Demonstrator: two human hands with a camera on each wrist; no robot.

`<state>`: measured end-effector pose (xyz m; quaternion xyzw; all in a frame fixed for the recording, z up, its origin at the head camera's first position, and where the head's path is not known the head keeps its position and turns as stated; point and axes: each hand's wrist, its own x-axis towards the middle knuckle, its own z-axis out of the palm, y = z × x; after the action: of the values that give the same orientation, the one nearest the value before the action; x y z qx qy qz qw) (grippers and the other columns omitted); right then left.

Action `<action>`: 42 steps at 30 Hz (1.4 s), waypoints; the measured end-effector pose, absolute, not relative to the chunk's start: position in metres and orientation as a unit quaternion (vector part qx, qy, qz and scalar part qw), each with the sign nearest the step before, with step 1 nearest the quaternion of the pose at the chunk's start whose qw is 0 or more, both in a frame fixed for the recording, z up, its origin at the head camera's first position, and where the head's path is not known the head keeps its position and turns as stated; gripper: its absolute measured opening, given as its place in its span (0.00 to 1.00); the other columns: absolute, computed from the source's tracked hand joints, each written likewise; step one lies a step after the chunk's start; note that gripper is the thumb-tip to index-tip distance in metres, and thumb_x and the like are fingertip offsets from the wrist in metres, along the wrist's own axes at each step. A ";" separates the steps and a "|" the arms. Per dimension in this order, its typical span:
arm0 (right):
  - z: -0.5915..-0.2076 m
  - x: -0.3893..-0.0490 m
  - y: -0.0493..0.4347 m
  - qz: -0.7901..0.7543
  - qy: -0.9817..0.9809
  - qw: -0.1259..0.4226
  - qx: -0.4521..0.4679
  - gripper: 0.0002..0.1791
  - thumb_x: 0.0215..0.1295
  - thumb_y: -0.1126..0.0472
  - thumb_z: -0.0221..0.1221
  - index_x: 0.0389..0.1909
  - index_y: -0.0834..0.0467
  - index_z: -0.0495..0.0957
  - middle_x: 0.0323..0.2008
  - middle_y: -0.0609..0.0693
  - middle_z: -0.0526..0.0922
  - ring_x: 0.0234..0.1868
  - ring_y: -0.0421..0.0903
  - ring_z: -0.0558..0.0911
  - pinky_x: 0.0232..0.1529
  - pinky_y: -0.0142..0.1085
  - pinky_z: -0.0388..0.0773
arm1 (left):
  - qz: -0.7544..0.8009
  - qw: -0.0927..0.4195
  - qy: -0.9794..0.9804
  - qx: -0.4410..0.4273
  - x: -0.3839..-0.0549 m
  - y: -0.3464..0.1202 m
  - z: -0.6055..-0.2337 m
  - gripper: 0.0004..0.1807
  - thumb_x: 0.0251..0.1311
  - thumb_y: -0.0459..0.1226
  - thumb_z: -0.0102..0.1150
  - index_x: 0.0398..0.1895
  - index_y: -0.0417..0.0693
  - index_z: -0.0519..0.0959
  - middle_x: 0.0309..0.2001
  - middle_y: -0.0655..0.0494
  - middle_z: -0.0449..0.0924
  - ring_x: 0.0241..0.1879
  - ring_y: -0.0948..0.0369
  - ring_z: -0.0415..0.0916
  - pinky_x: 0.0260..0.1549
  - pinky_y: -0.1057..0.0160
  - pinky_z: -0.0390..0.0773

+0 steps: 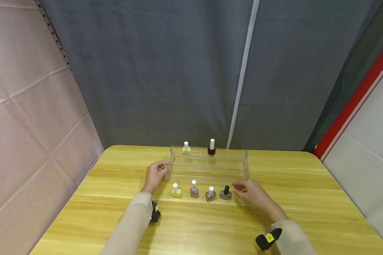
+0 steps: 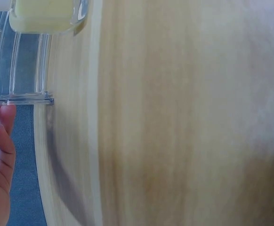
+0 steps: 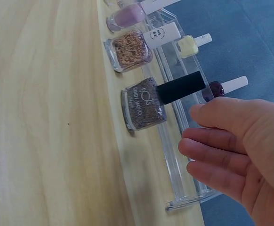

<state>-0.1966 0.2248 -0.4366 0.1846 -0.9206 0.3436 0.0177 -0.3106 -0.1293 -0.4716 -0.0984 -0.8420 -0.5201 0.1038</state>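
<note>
The left hand (image 1: 154,175) rests on the bench (image 1: 306,198) at the left end of the clear acrylic rack (image 1: 209,164), its fingers curled at the near left corner of the rack; in the left wrist view the fingertips (image 2: 3,115) touch the corner edge of the rack (image 2: 28,99), but a real grip does not show, so I cannot tell if it holds it. The right hand (image 1: 252,191) lies at about 5 o'clock from the rack, near its right end, with fingers relaxed and a little bent, holding nothing; in the right wrist view its fingers (image 3: 212,150) are just beside the rack's front edge (image 3: 174,165) and close to the black cap of the grey glitter bottle (image 3: 144,103). The rack stands in the middle of the bench, between the two hands. In front of it, at 6 o'clock, four nail polish bottles stand upright in a row: a yellow bottle (image 1: 176,191), a pale pink bottle (image 1: 194,189), a brown glitter bottle (image 1: 210,194) and the grey glitter bottle (image 1: 225,193), which is nearest to the right hand. On the back step of the rack, at 12 o'clock, stand a small yellow bottle (image 1: 186,148) and a dark red bottle (image 1: 211,148).
</note>
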 end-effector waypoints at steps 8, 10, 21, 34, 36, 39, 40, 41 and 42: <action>-0.444 -0.195 0.222 0.350 -0.921 0.003 0.171 0.13 0.56 0.71 0.60 0.44 0.70 0.79 0.38 0.59 0.82 0.36 0.48 0.81 0.36 0.38 0.79 | -0.520 0.106 -0.842 -0.098 -0.310 -0.129 -0.471 0.10 0.56 0.27 0.57 0.39 0.40 0.84 0.23 0.52 0.77 0.16 0.51 0.75 0.10 0.71 0.63; -0.446 -0.194 0.223 0.352 -0.920 -0.001 0.172 0.13 0.57 0.71 0.60 0.44 0.70 0.78 0.38 0.59 0.82 0.36 0.49 0.81 0.37 0.38 0.79 | -0.518 0.106 -0.843 -0.097 -0.310 -0.129 -0.471 0.10 0.56 0.27 0.57 0.39 0.40 0.84 0.23 0.52 0.77 0.16 0.52 0.75 0.10 0.71 0.63; -0.452 -0.193 0.219 0.377 -0.911 -0.020 0.168 0.14 0.58 0.69 0.60 0.45 0.70 0.78 0.38 0.57 0.82 0.36 0.47 0.80 0.36 0.35 0.78 | -0.522 0.102 -0.841 -0.100 -0.312 -0.130 -0.473 0.10 0.58 0.27 0.55 0.40 0.40 0.84 0.23 0.52 0.77 0.16 0.51 0.75 0.11 0.70 0.64; -0.458 -0.192 0.214 0.369 -0.914 -0.009 0.168 0.13 0.56 0.69 0.62 0.43 0.70 0.79 0.35 0.54 0.82 0.34 0.46 0.80 0.34 0.32 0.78 | -0.526 0.100 -0.840 -0.092 -0.310 -0.129 -0.472 0.10 0.57 0.26 0.56 0.40 0.40 0.84 0.23 0.51 0.78 0.16 0.50 0.76 0.10 0.70 0.64; -0.458 -0.193 0.214 0.368 -0.915 -0.007 0.166 0.13 0.56 0.69 0.62 0.43 0.70 0.79 0.35 0.53 0.82 0.34 0.45 0.80 0.34 0.32 0.77 | -0.525 0.101 -0.840 -0.093 -0.311 -0.130 -0.473 0.10 0.57 0.26 0.56 0.40 0.40 0.84 0.24 0.50 0.78 0.17 0.50 0.76 0.10 0.70 0.64; -0.460 -0.194 0.214 0.364 -0.917 -0.006 0.164 0.13 0.56 0.70 0.62 0.43 0.70 0.79 0.34 0.53 0.82 0.33 0.45 0.80 0.34 0.32 0.77 | -0.527 0.100 -0.839 -0.095 -0.312 -0.130 -0.474 0.10 0.57 0.27 0.56 0.40 0.40 0.84 0.25 0.47 0.78 0.17 0.49 0.76 0.11 0.71 0.64; -0.460 -0.194 0.214 0.363 -0.917 -0.004 0.164 0.13 0.56 0.70 0.62 0.43 0.70 0.79 0.34 0.54 0.82 0.33 0.45 0.80 0.34 0.32 0.78 | -0.527 0.100 -0.838 -0.096 -0.312 -0.130 -0.474 0.10 0.57 0.27 0.56 0.40 0.40 0.84 0.25 0.46 0.78 0.17 0.49 0.76 0.11 0.71 0.63; -0.460 -0.194 0.214 0.362 -0.918 -0.003 0.163 0.13 0.55 0.70 0.62 0.43 0.70 0.79 0.34 0.54 0.82 0.33 0.45 0.80 0.34 0.32 0.78 | -0.528 0.099 -0.838 -0.096 -0.312 -0.130 -0.474 0.10 0.57 0.27 0.56 0.40 0.40 0.84 0.25 0.46 0.79 0.17 0.49 0.76 0.11 0.71 0.63; -0.461 -0.195 0.214 0.361 -0.918 -0.002 0.163 0.13 0.55 0.70 0.62 0.42 0.70 0.79 0.34 0.54 0.82 0.33 0.45 0.80 0.34 0.32 0.78 | -0.529 0.100 -0.837 -0.097 -0.311 -0.130 -0.474 0.10 0.57 0.27 0.56 0.40 0.40 0.84 0.25 0.45 0.79 0.17 0.49 0.76 0.11 0.71 0.63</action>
<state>-0.1948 0.2141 -0.4606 0.1629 -0.9182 0.3611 -0.0024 -0.3114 -0.1296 -0.4738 -0.0970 -0.8373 -0.5288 0.0995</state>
